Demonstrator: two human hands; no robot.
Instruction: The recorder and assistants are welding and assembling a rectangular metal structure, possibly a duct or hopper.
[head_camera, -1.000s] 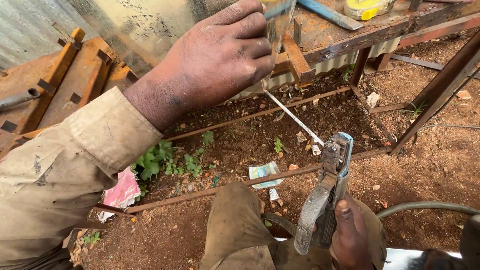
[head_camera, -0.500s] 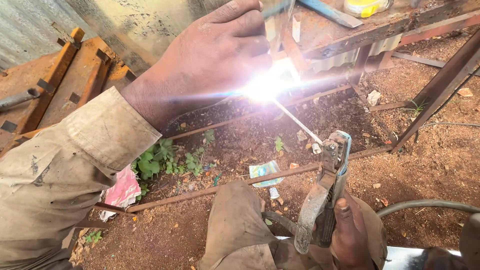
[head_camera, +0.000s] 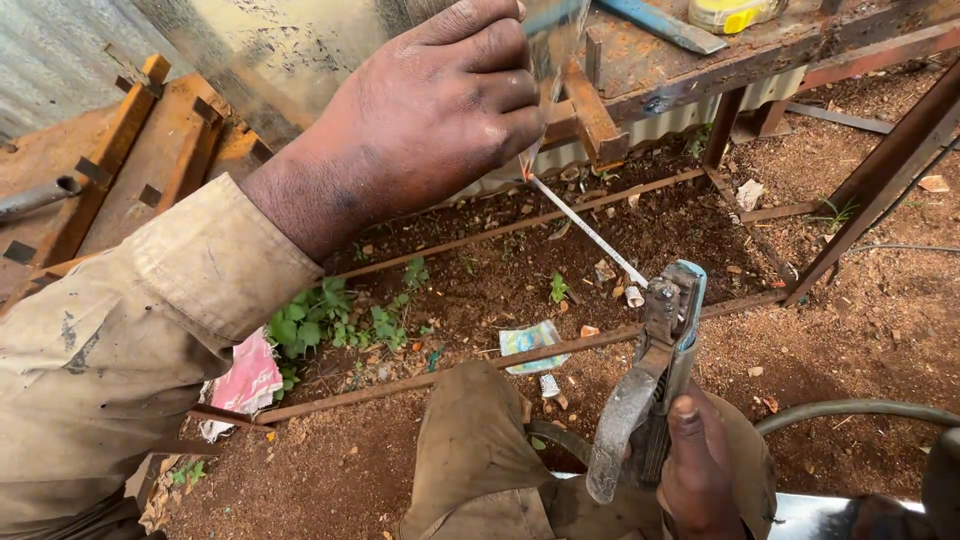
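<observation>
At the far left lie rusty orange steel frames, stacked flat. My left hand is raised in front of me, its fingers curled tight around a small pane of dark glass that I hold upright, just above the rusty steel bracket hanging from the near edge of the rusted metal tabletop. Below, green weeds grow in the red dirt. The thin white welding rod has its long axis slanting from its far-left tip, just beside the bracket and under my left hand, down to the near right, where the grey metal electrode holder clamps it. My right hand closes firmly around that holder's handle, so the right hand steers the rod while the left is nearer its tip.
</observation>
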